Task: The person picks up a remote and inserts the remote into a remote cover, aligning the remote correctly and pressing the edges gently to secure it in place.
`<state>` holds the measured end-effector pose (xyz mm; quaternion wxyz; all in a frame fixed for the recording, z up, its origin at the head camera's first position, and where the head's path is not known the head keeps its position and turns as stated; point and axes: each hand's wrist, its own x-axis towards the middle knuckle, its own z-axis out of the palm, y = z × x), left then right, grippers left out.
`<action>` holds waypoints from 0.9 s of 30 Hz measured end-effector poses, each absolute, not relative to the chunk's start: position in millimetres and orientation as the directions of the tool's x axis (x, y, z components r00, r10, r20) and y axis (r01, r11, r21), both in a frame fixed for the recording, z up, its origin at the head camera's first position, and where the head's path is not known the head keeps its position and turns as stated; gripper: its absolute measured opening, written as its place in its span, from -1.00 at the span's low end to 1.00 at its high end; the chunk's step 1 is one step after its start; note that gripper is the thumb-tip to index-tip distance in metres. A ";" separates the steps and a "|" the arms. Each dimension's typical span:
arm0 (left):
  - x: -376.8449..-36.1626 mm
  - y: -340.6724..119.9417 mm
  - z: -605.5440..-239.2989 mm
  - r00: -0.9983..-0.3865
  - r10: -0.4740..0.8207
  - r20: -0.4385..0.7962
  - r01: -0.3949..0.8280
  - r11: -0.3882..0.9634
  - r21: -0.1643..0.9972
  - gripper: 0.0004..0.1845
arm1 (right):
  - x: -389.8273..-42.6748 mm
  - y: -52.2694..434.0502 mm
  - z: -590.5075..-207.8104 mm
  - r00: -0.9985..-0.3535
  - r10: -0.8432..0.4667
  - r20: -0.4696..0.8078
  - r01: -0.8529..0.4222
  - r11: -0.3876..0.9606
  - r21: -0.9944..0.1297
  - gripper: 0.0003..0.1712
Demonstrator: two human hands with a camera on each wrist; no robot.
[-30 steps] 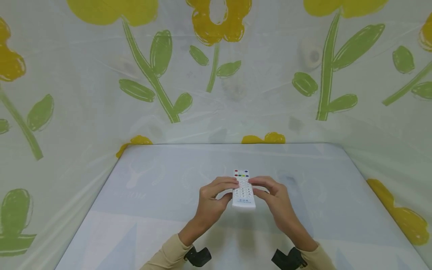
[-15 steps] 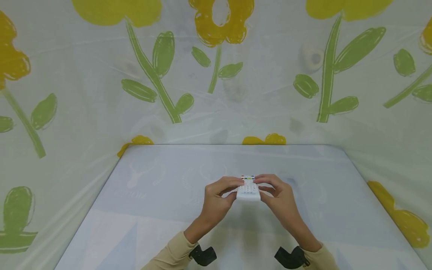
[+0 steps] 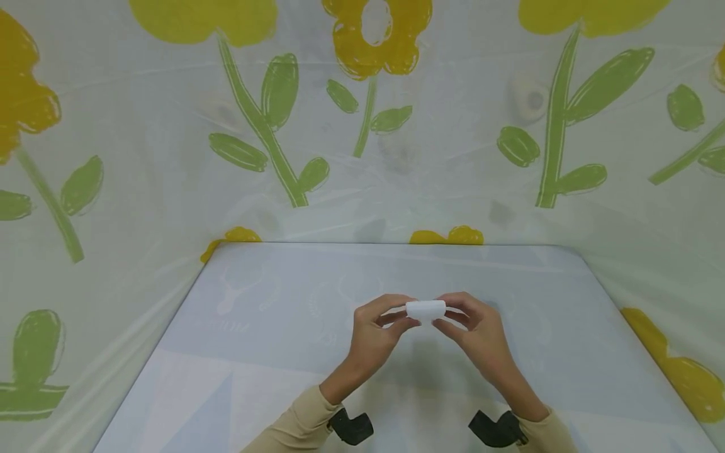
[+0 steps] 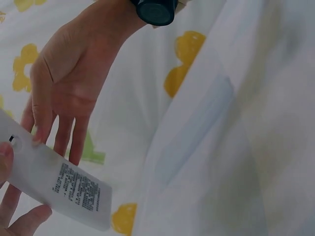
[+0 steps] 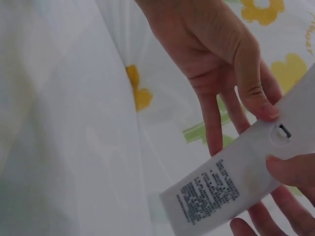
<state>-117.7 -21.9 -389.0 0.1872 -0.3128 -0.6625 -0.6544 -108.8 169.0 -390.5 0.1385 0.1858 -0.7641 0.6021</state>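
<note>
In the head view a white remote control [image 3: 426, 309] is held above the table with its plain short end facing me. Its button face does not show. My left hand [image 3: 375, 340] grips the left edge, and my right hand [image 3: 483, 333] grips the right edge, thumbs low and fingers higher. From below, the left wrist view shows the remote's white back [image 4: 37, 169] with a block of dark printed text and a small slot. Both thumbs lie on that back in the right wrist view, the right thumb [image 5: 290, 169] close to the slot.
A pale cloth with faint blue shapes covers the table [image 3: 272, 390]. Behind it and at the sides hangs a whitish curtain [image 3: 453, 132] printed with yellow flowers and green leaves. Black wrist cameras [image 3: 352, 428] sit at both beige cuffs.
The remote has tipped so that its buttons went out of sight and its near end now faces me. Both hands have shifted slightly right with it, keeping their grip.
</note>
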 end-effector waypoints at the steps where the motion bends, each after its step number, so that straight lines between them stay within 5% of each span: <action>1: -119.7 -20.3 -392.0 -0.736 0.165 0.657 0.657 -0.061 0.751 -0.70 | -109.4 170.3 -390.9 -0.892 -0.120 0.436 -0.452 0.200 -0.869 -0.62; 27: -134.3 3.9 -391.0 -0.889 0.218 0.403 0.372 -0.170 0.913 -0.59 | -111.1 195.1 -390.0 -0.952 -0.018 0.304 -0.297 0.283 -0.912 -0.57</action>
